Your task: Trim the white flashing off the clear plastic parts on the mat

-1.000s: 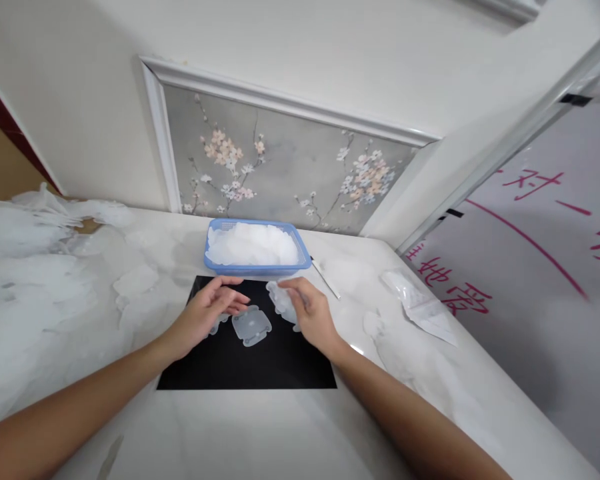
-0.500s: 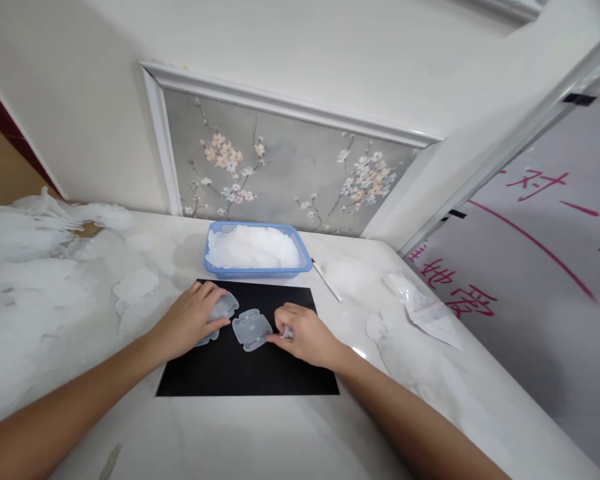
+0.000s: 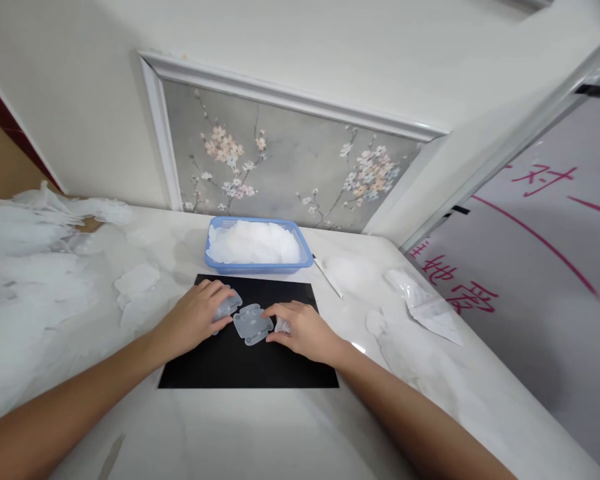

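A black mat (image 3: 245,363) lies on the white marble table. On it sit translucent plastic pieces. My left hand (image 3: 193,319) lies palm down with fingers stretched over the left piece (image 3: 227,307). The middle piece (image 3: 253,325) rests bare between both hands. My right hand (image 3: 300,328) lies flat over a third piece (image 3: 281,326), fingertips touching the middle piece's right edge.
A blue basket (image 3: 305,257) heaped with more clear pieces stands just behind the mat. Piles of clear plastic sheets (image 3: 40,267) cover the table's left. A plastic bag (image 3: 420,303) and a thin white stick (image 3: 327,277) lie at the right. A board with red writing leans beyond.
My right hand brought its piece down from the air onto the mat beside the middle piece. My left hand lowered flat onto the left piece and stayed there.
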Tool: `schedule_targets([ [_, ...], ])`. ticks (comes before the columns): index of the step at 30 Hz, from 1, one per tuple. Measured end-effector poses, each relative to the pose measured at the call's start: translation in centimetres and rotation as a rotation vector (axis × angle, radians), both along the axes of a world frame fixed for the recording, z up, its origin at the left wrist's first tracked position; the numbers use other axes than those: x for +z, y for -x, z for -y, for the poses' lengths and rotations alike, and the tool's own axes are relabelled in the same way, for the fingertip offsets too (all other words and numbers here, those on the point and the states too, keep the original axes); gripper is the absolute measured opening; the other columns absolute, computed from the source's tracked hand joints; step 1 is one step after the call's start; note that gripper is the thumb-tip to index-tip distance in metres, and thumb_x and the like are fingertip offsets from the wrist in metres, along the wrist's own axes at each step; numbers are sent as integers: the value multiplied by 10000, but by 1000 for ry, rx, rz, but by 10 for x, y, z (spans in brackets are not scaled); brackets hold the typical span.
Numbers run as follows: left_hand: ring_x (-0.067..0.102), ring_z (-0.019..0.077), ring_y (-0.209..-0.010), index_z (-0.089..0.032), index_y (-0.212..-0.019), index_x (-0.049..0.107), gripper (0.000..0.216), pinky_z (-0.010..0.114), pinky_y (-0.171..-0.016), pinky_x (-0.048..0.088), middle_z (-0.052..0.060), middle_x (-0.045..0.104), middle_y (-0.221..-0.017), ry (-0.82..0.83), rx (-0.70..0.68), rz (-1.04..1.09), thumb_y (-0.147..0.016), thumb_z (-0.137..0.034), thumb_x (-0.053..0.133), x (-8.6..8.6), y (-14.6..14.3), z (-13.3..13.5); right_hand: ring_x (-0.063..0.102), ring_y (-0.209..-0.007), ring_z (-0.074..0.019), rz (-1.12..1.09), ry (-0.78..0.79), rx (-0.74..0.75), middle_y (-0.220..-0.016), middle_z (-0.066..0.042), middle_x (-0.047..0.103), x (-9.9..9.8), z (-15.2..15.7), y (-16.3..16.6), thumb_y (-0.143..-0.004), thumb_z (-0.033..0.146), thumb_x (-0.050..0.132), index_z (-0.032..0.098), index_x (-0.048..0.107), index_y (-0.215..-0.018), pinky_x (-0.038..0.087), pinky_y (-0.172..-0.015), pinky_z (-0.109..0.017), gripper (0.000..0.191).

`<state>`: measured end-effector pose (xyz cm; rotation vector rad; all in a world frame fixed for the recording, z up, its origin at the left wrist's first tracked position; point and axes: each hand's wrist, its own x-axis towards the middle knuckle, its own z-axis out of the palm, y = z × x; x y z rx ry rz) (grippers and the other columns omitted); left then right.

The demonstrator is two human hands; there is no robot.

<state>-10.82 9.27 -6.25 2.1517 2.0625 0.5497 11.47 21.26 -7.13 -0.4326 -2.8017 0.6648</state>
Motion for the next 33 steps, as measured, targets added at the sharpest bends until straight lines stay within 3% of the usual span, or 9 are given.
schedule_targets([
  [4,550,256,-923,-225,-966,570,238,376,-757,452,51,615,-996,0,16,-6,-769,-284,689,2,0,1,652,-840,-192,-49,-67,58,-1009,-41,720,-6,-2,0,-793,283,756,208,624,-1079,424,-781,-318,324],
  [13,536,228,-858,-213,-825,543,35,360,-743,438,40,589,-895,8,15,-40,-834,-238,565,4,-4,2,567,-665,-134,-91,-250,144,-726,-2,628,-13,-4,1,-862,273,668,219,706,-962,366,-677,-278,121],
  [20,557,209,-787,-208,-722,507,131,341,-692,437,27,572,-806,21,76,-70,-840,-175,460,13,-9,3,511,-608,-117,-175,-238,143,-662,14,581,-15,-1,3,-868,184,583,214,693,-817,348,-654,-274,125],
  [23,583,212,-840,-212,-791,542,77,354,-734,459,35,611,-914,1,23,-39,-844,-192,490,10,-10,3,527,-639,-124,-240,1,47,-709,9,586,-15,-2,3,-811,152,575,203,642,-767,376,-662,-267,94],
  [28,601,241,-1023,-235,-978,590,148,391,-855,487,62,600,-1176,-75,-71,31,-833,-210,570,-7,-7,3,544,-667,-135,-407,654,-332,-765,0,622,-14,-16,5,-808,315,573,195,539,-700,410,-641,-260,165],
  [33,618,227,-928,-225,-863,619,111,375,-819,502,49,656,-976,-87,8,72,-851,-226,509,-6,-8,2,495,-541,-110,-391,1015,-431,-638,18,604,-13,-28,6,-680,475,725,178,572,-685,381,-558,-251,334],
])
